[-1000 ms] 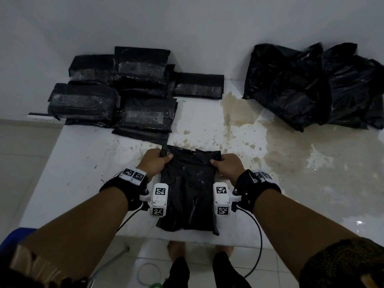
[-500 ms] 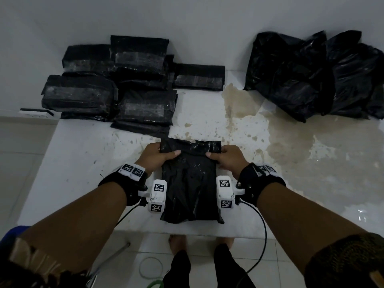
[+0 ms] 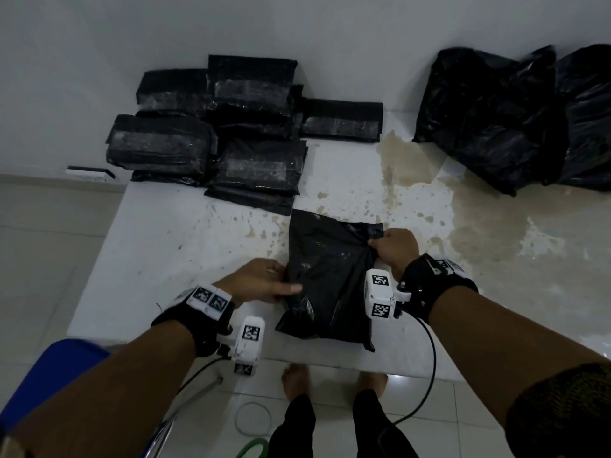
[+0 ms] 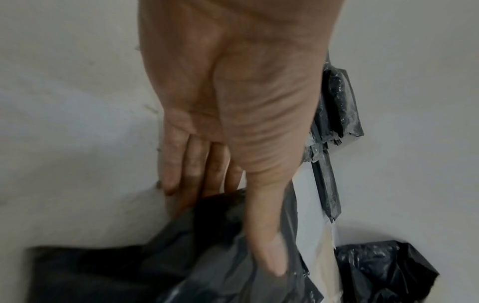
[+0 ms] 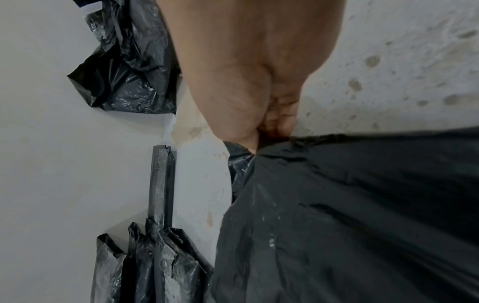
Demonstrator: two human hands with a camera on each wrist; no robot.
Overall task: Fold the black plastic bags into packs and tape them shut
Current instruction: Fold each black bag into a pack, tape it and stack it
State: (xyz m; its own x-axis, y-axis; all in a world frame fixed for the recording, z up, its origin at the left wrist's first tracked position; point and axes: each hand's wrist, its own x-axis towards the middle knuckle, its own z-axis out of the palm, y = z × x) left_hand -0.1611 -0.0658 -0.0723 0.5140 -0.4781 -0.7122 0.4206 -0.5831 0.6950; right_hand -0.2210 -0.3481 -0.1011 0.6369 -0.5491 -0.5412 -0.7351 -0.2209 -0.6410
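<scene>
A black plastic bag lies flat near the front edge of the white table, its near end hanging a little over the edge. My left hand pinches the bag's left edge at mid-length. In the left wrist view the thumb lies on top of the bag and the fingers reach under it. My right hand pinches the bag's right edge near the far corner, and the plastic bunches at that pinch.
Several taped black packs are stacked at the back left against the wall. A heap of loose black bags sits at the back right. Brown wet stains cover the table's right half. A blue seat stands low on the left.
My left hand has slid from the bag's far left corner back to its mid left edge. The right hand keeps its hold near the far right corner. The bag has shifted slightly.
</scene>
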